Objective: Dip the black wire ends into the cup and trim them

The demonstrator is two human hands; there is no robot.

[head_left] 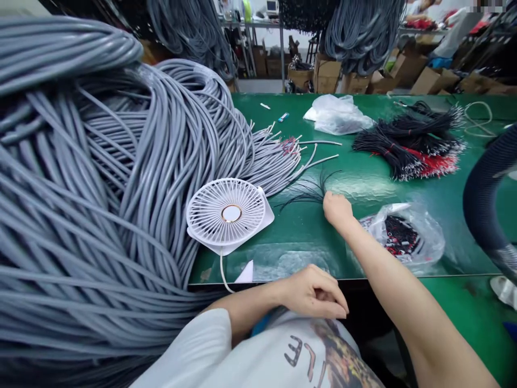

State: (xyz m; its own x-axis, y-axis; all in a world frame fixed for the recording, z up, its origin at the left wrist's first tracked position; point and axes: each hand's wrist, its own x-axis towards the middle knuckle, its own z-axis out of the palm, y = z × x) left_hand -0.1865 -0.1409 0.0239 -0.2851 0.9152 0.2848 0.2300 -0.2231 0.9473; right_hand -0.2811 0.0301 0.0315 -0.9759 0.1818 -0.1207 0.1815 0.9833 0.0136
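My right hand point(337, 209) reaches over the green table, its fingers closed around a thin bunch of black wires point(309, 191). The loose wire ends fan out to the left on the tabletop. Close to my body, just at the table's front edge, my left hand point(313, 292) is loosely curled with nothing visible in it. To the left of the wires lies a white fan point(228, 212) with a round grille and a cord. Just behind it are the stripped ends of a big heap of grey cables point(161, 140).
A clear plastic bag point(432, 237) of small black and red parts lies beside my right forearm. Farther back are bundles of black and red wires point(416, 140) and a crumpled plastic bag point(339, 114). A thick dark hose point(480, 188) arches over the right side.
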